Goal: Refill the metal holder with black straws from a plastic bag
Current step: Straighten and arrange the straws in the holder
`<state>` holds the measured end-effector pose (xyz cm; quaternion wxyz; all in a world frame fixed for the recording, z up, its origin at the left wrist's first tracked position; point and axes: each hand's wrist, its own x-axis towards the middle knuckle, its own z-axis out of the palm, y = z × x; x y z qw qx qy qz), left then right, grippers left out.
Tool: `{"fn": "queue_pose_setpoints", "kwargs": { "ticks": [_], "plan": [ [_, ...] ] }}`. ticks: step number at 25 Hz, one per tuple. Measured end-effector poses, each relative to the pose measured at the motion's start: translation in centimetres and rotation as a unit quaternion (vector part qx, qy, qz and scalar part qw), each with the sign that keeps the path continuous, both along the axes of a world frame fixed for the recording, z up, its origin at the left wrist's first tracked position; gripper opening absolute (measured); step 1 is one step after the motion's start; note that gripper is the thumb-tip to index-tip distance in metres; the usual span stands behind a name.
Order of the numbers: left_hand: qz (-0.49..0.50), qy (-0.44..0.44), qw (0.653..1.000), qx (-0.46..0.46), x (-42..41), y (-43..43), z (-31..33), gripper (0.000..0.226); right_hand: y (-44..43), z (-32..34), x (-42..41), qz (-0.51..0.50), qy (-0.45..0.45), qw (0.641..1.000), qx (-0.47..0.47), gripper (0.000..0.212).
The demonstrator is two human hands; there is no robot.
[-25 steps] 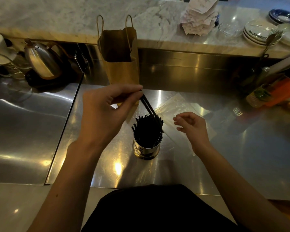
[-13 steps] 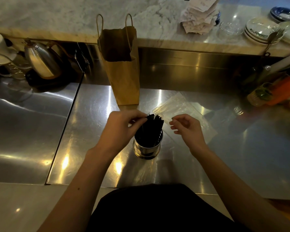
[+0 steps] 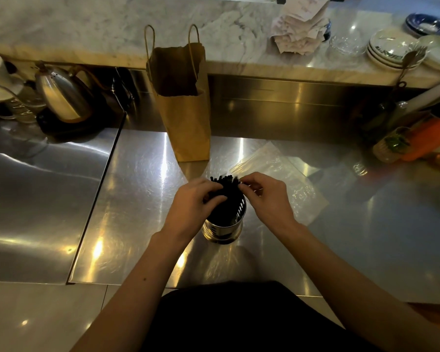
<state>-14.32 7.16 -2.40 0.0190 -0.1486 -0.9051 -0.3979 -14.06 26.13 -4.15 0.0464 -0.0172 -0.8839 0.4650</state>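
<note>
Just below mid-frame, the left hand [image 3: 192, 208] grips the black straws [image 3: 226, 190] in the metal holder [image 3: 224, 227]; the right hand [image 3: 266, 199] pinches their tips.

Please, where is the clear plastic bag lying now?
In the head view, the plastic bag lies flat on the steel counter, right of the metal holder, beyond the right hand.

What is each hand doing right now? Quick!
Left hand: grips the thin black straws standing in the round slotted metal holder.
Right hand: pinches the tops of the same straws.
</note>
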Motion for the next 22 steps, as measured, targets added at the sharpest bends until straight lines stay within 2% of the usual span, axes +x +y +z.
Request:
{"fn": "queue_pose_setpoints", "kwargs": {
  "ticks": [4,12,16,22],
  "plan": [
    [0.065,0.019,0.997,0.024,0.4,-0.5,-0.6,0.024,0.6,-0.2,0.5,-0.002,0.017,1.000,0.002,0.013],
    [0.106,-0.002,0.991,0.082,0.7,-0.3,-1.2,0.025,0.7,-0.9,1.1,-0.014,0.053,0.998,0.010,0.012],
    [0.105,0.013,0.989,0.099,1.0,-0.4,-2.0,0.016,1.1,-1.2,1.3,0.000,0.068,0.998,0.016,0.016],
    [0.102,0.007,0.988,0.118,1.1,-0.5,-2.0,0.019,1.1,-1.6,1.7,-0.011,0.085,0.996,0.007,0.011]
  ]
}}
